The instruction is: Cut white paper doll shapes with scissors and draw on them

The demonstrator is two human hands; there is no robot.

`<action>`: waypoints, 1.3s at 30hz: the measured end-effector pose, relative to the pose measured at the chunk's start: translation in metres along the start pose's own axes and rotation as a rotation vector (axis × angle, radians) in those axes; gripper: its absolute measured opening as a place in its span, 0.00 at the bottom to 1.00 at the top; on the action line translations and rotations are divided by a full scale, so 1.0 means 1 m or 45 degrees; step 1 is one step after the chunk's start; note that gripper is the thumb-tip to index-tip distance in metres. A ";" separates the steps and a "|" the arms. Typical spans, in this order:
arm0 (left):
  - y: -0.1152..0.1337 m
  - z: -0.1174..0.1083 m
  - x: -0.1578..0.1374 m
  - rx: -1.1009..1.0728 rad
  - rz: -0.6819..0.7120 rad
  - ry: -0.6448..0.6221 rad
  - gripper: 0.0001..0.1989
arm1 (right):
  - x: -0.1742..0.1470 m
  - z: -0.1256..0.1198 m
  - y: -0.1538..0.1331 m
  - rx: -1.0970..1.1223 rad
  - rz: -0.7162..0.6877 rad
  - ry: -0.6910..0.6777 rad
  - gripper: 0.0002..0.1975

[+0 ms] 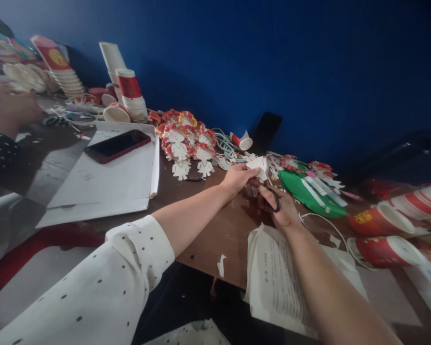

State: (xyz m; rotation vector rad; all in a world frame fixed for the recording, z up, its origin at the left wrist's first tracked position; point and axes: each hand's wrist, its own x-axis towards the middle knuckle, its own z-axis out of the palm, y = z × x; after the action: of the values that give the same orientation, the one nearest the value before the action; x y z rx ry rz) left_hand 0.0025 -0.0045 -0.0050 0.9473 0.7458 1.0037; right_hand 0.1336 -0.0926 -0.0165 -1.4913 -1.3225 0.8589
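My left hand (pixel 237 177) pinches a small white paper piece (pixel 259 165) above the brown table (pixel 215 235). My right hand (pixel 282 208) grips black-handled scissors (pixel 274 197), its fingers through the loops, with the blades up against the paper. Just left of my hands lies a pile of white paper dolls with red frilled rims (pixel 187 141). A green paper plate (pixel 303 189) with white strips on it sits just right of my hands.
A dark phone (pixel 117 145) rests on white sheets (pixel 107 177) at the left. Stacked red and white paper cups (pixel 131 93) stand at the back, more cups (pixel 384 220) lie at the right. Printed paper (pixel 273 278) hangs at the near edge. Another person's hand (pixel 7 108) works far left.
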 end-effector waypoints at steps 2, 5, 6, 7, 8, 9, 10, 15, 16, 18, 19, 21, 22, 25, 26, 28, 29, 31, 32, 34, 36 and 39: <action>0.002 0.001 -0.001 -0.025 -0.025 0.013 0.11 | 0.000 -0.001 0.000 -0.002 0.004 -0.018 0.22; 0.003 0.002 -0.003 -0.097 -0.066 0.013 0.09 | 0.000 -0.002 0.001 -0.018 -0.006 -0.043 0.22; 0.003 0.002 -0.003 -0.110 -0.072 0.012 0.09 | 0.000 -0.003 0.001 -0.026 -0.014 -0.047 0.22; 0.003 0.003 -0.003 -0.115 -0.072 0.015 0.09 | 0.000 -0.003 0.001 -0.031 -0.021 -0.050 0.23; 0.003 0.003 -0.004 -0.117 -0.070 0.017 0.09 | 0.000 -0.003 0.002 -0.031 -0.028 -0.051 0.23; 0.004 0.003 -0.004 -0.118 -0.069 0.020 0.09 | 0.001 -0.003 0.002 -0.030 -0.032 -0.050 0.23; 0.004 0.003 -0.004 -0.118 -0.069 0.020 0.09 | 0.001 -0.003 0.002 -0.031 -0.034 -0.048 0.24; 0.004 0.004 -0.004 -0.123 -0.084 0.038 0.10 | 0.002 -0.002 0.002 -0.074 -0.060 -0.021 0.25; 0.004 0.004 -0.004 -0.132 -0.085 0.045 0.10 | 0.002 -0.001 0.002 -0.080 -0.067 -0.016 0.25; 0.003 0.003 -0.004 -0.145 -0.089 0.051 0.09 | 0.001 0.000 0.001 -0.079 -0.071 0.000 0.24; 0.003 0.003 -0.004 -0.145 -0.092 0.050 0.09 | 0.001 0.000 0.001 -0.075 -0.068 0.008 0.24; 0.002 0.003 -0.004 -0.153 -0.092 0.044 0.08 | 0.001 0.000 0.001 -0.066 -0.065 0.015 0.24; 0.002 0.004 -0.005 -0.163 -0.087 0.039 0.08 | 0.001 0.000 0.001 -0.062 -0.065 0.014 0.23; 0.002 0.004 -0.006 -0.200 -0.071 0.029 0.09 | 0.001 0.001 0.000 -0.048 -0.059 0.017 0.22; 0.002 0.005 -0.006 -0.203 -0.072 0.033 0.09 | 0.001 0.002 0.000 -0.039 -0.055 0.024 0.22; 0.001 0.005 -0.005 -0.205 -0.081 0.044 0.10 | 0.000 0.003 0.000 -0.018 -0.048 0.048 0.22; 0.000 0.005 -0.005 -0.210 -0.083 0.047 0.10 | 0.000 0.004 0.000 -0.004 -0.044 0.060 0.23; -0.003 0.005 -0.004 -0.221 -0.078 0.038 0.08 | 0.000 0.005 0.001 0.026 -0.035 0.082 0.23; -0.004 0.004 -0.003 -0.219 -0.072 0.033 0.08 | 0.000 0.006 0.001 0.041 -0.028 0.090 0.23; -0.008 0.003 0.000 -0.190 -0.058 0.034 0.08 | 0.001 0.006 0.001 0.064 -0.015 0.105 0.23; -0.011 0.002 0.001 -0.142 -0.042 0.038 0.09 | 0.001 0.006 0.002 0.076 0.000 0.115 0.22; -0.013 0.002 0.002 -0.101 -0.022 0.021 0.09 | 0.002 0.005 0.002 0.095 0.026 0.110 0.22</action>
State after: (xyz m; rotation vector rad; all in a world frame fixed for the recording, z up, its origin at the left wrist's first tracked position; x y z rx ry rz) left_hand 0.0094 -0.0063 -0.0158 0.8639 0.7212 1.0200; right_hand 0.1297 -0.0900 -0.0198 -1.4693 -1.2016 0.8388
